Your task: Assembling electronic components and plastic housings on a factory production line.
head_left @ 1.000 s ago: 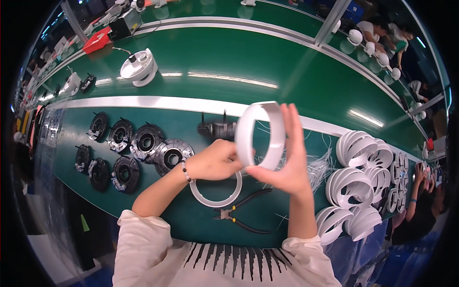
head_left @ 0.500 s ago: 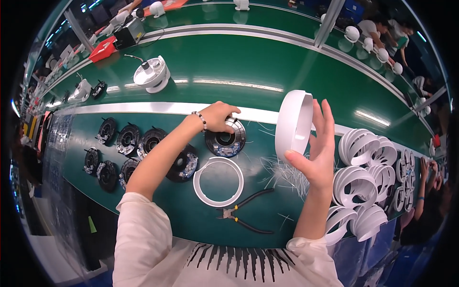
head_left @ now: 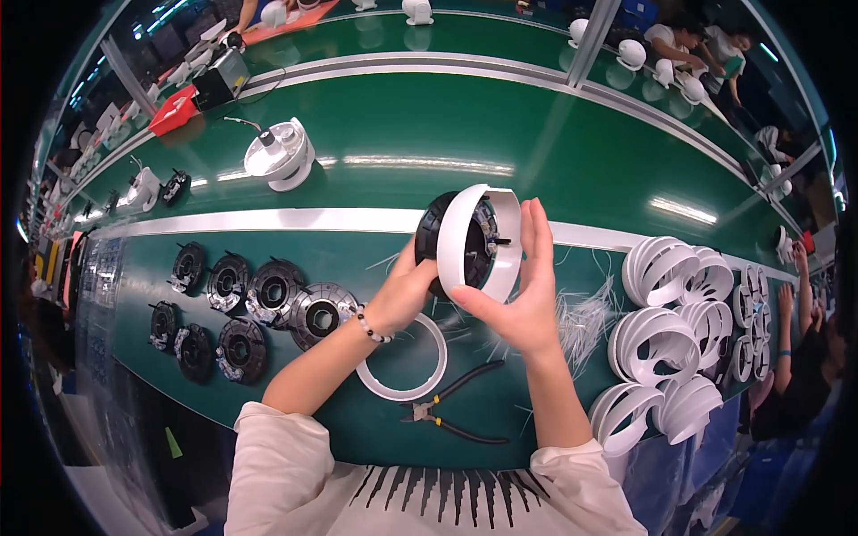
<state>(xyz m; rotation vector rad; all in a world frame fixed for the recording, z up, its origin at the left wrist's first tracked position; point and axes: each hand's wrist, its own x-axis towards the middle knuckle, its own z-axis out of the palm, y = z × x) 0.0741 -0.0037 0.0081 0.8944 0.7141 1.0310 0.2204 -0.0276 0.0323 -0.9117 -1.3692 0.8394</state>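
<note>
Just beyond the pliers (head_left: 424,412), loose ring (head_left: 402,395) lies flat on the bench (head_left: 487,402). Farther past the pliers, held ring (head_left: 454,248) stands on edge in right hand (head_left: 525,317): thumb on near side, fingers straight, close together. Change: disc (head_left: 427,234), benched half a second ago, is now up in left hand (head_left: 402,297), thumb against it, other fingertips hidden. Parts likely being matched; seating unclear. Far beyond the pliers, leftward: white housing (head_left: 279,154).
</note>
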